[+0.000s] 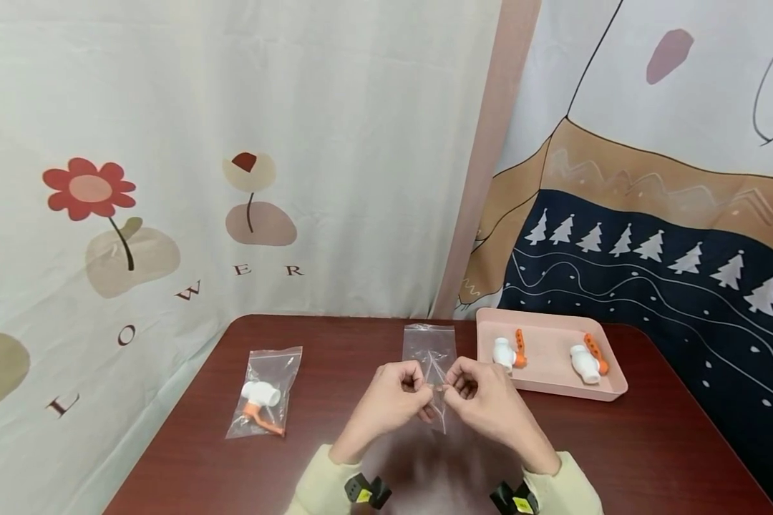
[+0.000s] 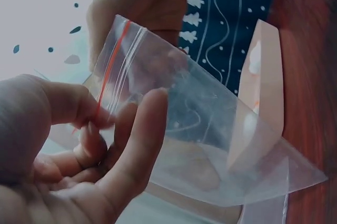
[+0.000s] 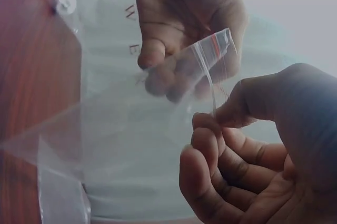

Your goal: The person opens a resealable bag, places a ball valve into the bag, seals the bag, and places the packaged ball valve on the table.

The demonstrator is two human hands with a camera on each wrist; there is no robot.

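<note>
Both hands pinch the top edge of a clear zip-lock bag (image 2: 213, 110), which has a red line along its seal. My left hand (image 1: 391, 392) grips one side between thumb and forefinger, and in the left wrist view the other fingers curve in front of the plastic. On the opposite side my right hand (image 1: 489, 393) pinches the edge close to the seal, as the right wrist view shows. The bag looks flat, with nothing visible inside. Behind it, another clear zip-lock bag (image 1: 429, 335) lies on the table, partly covered by the hands.
To the right, a pink tray (image 1: 550, 361) holds two white valves (image 1: 504, 354) with orange handles. On the left of the brown table (image 1: 335, 357) lies a filled zip-lock bag (image 1: 286, 368) containing another such valve (image 1: 259, 393). Printed curtains (image 1: 361, 143) hang behind.
</note>
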